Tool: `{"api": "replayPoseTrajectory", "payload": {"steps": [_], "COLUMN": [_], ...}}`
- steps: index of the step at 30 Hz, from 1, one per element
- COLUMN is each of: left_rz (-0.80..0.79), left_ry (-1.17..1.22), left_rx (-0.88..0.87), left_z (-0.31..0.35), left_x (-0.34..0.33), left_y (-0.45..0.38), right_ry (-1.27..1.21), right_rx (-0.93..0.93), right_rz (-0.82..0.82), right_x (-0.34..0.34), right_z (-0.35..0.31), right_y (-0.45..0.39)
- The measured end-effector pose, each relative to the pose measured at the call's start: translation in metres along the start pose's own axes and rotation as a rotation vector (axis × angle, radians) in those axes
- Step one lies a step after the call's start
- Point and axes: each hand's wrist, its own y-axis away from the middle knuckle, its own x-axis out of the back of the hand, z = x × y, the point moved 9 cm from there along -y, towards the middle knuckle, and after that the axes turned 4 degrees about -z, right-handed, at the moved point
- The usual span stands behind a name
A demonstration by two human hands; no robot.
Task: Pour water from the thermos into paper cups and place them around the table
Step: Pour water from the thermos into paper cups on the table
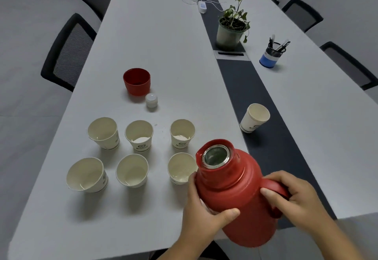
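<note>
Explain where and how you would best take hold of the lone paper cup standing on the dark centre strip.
Grip the white paper cup round its side wall, about mid-height, with fingers and thumb on opposite sides. It stands upright with its mouth open, so a hold over the rim would probably dent it. Come from the near right, where the dark strip lies bare beside it.

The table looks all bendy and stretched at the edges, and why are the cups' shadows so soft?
In the head view, the wide-angle lens curves the table edges and leans the outer paper cups sideways; soft, even light leaves only pale shadows beneath them; the red thermos, gripped by the left hand and right hand, looks slightly blurred.
</note>
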Motion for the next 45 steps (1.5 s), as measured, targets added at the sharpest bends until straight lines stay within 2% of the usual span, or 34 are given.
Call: {"api": "replayPoseTrajectory", "payload": {"steps": [8, 17, 22, 28, 32, 41, 45], "left_rz": [-0.088, -0.196, -0.118, 0.002, 0.053, 0.101, 0.118], "left_ry": [-0.239, -0.388, -0.483, -0.474, -0.473, -0.516, -0.644], "left_rx": [-0.126, -0.195, -0.231, -0.200, -0.215, -0.228, -0.199], "left_z": [0.047, 0.097, 0.116, 0.113, 0.114, 0.113, 0.115], "left_x": [-0.023, -0.043, -0.029, -0.010, -0.005, 0.002, 0.001], "left_y": [-0.048, -0.154, -0.219, -0.292, -0.328, -0.360, -0.348], "right_ry": [-0.208, -0.268, -0.314, -0.182, -0.160, -0.138, -0.040], "right_rx": [-0.077, -0.047, 0.010, 0.099, 0.144, 0.151, 0.080], "right_rz": [-0.035, -0.026, -0.029, -0.213, -0.248, -0.271, -0.316], "right_x": [0.026, 0.047, 0.044, 0.039, 0.038, 0.028, 0.046], "right_z": [0.038, 0.062, 0.068, 0.068, 0.070, 0.080, 0.084], "right_y": [-0.025, -0.118, -0.194, -0.292, -0.338, -0.378, -0.375]}}
